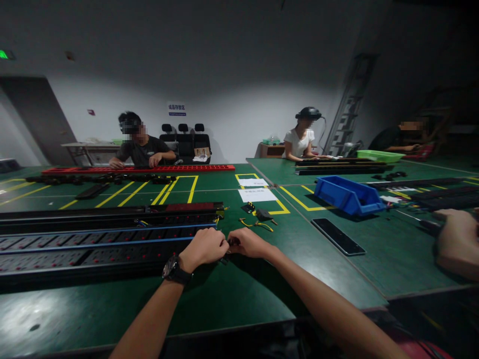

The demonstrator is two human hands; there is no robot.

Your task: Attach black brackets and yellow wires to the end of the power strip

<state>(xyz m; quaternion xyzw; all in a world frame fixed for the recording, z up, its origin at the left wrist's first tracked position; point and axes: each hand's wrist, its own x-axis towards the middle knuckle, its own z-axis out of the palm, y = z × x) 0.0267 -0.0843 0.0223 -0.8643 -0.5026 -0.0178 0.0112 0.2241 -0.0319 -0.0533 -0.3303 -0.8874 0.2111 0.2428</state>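
Bare forearms [322,294], left grip [205,245] and right grip [247,243] curled, contents unclear, beside long, flat black strips [112,256].

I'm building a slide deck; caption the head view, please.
Left hand and right hand close together at the ends of black strips on a green table.

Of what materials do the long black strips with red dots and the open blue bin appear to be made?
Long black strips with red dots: probably plastic faces, matte, showing hardly any glare; the straight edges may be metal, but dim light leaves this open.
Open blue bin: likely moulded plastic, semi-gloss, judging by its even colour and smooth rim.
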